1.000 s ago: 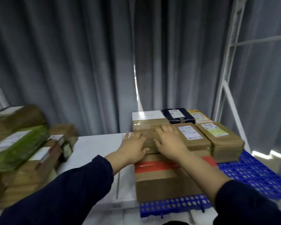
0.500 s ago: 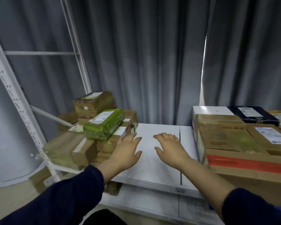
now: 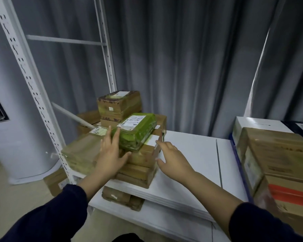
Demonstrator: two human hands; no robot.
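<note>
- Grey curtains (image 3: 182, 67) hung behind a white shelf board (image 3: 191, 154); a white perforated rack upright (image 3: 24, 70) stood at the left.
- The green parcel (image 3: 138, 131), wrapped in glossy film with a white label on top, lay tilted on a stack of brown cartons (image 3: 142, 159) at the board's left end.
- Left hand (image 3: 112, 154): fingers straight and spread, laid against the parcel's near left end, thumb stretched along its near lower edge. Nothing clasped.
- Right hand (image 3: 171, 158): fingers spread and relaxed, holding nothing. Index tip sat at the white-labelled corner of the carton just under the parcel; contact could not be told.
- A taller taped carton (image 3: 119, 105) stood behind the parcel, on the same pile.
- A large carton with a red tape band (image 3: 287, 194) sat at the right edge of the view, well apart from both hands.
- Dark sleeves covered both forearms to just short of the wrists.
</note>
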